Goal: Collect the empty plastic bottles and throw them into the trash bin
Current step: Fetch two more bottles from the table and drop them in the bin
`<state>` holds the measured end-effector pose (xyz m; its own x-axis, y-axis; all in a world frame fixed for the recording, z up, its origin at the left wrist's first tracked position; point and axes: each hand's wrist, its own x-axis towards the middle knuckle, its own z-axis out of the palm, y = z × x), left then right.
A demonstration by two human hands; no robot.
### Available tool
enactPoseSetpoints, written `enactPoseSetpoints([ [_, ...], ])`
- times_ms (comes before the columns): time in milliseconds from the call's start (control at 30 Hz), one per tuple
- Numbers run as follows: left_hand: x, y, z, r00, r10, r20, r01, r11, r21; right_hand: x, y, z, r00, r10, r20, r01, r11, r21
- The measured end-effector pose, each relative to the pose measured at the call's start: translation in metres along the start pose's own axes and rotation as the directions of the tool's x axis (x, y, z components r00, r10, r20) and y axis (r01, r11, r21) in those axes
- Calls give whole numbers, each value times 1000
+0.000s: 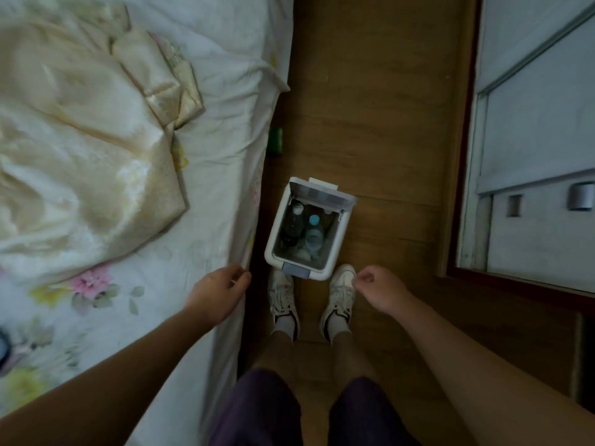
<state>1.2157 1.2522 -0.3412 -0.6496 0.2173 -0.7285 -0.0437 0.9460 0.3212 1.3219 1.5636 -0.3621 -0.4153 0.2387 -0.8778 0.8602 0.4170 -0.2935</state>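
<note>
From the head camera, a white, boxy plastic trash bin [338, 249] is standing on smooth wooden flooring [370, 107], its lid tipped up at the far side. Inside it, a dark bottle [293, 225] and a clear blue-capped bottle [314, 233] are lying side by side; anything beneath them is lost in shadow. A green object [276, 141] is peeking from under the rumpled floral bedsheet [225, 75], half hidden. The left hand [215, 296] and right hand [381, 289] are hanging loosely curled and holding nothing, flanking the bin's near edge above scuffed white sneakers [283, 297].
</note>
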Motion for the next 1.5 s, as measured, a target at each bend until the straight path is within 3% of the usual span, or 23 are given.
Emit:
enactPoseSetpoints([
  [233,-123,33,-75,999,41,-21,-42,995,-90,-143,-17,-62,990,-42,-133,61,988,143],
  [400,-215,32,-95,994,-9,-104,-24,952,-306,-248,-1,-77,966,-110,-234,153,973,175],
  [633,-303,21,-45,967,-131,-218,-12,832,-554,-278,46,-80,977,-117,-180,153,967,201],
  [733,-336,18,-5,935,-237,-263,17,772,-635,-273,50,-81,983,-167,-82,175,979,100],
  [933,-435,3,107,772,-583,-254,86,491,-867,-280,25,-71,947,-256,193,295,933,-207],
  [1033,-486,-9,164,675,-700,-233,94,394,-914,-297,11,-43,889,-361,282,442,837,-322],
  [1167,-545,-20,233,525,-843,-119,62,177,-982,-327,-1,15,779,-472,413,621,674,-401],
  [1400,-633,-46,326,333,-941,62,-64,-88,-994,-390,-6,144,625,-489,608,779,352,-518],
  [1500,-671,-64,364,281,-947,155,-127,-197,-972,-412,4,199,604,-464,648,793,274,-544],
])
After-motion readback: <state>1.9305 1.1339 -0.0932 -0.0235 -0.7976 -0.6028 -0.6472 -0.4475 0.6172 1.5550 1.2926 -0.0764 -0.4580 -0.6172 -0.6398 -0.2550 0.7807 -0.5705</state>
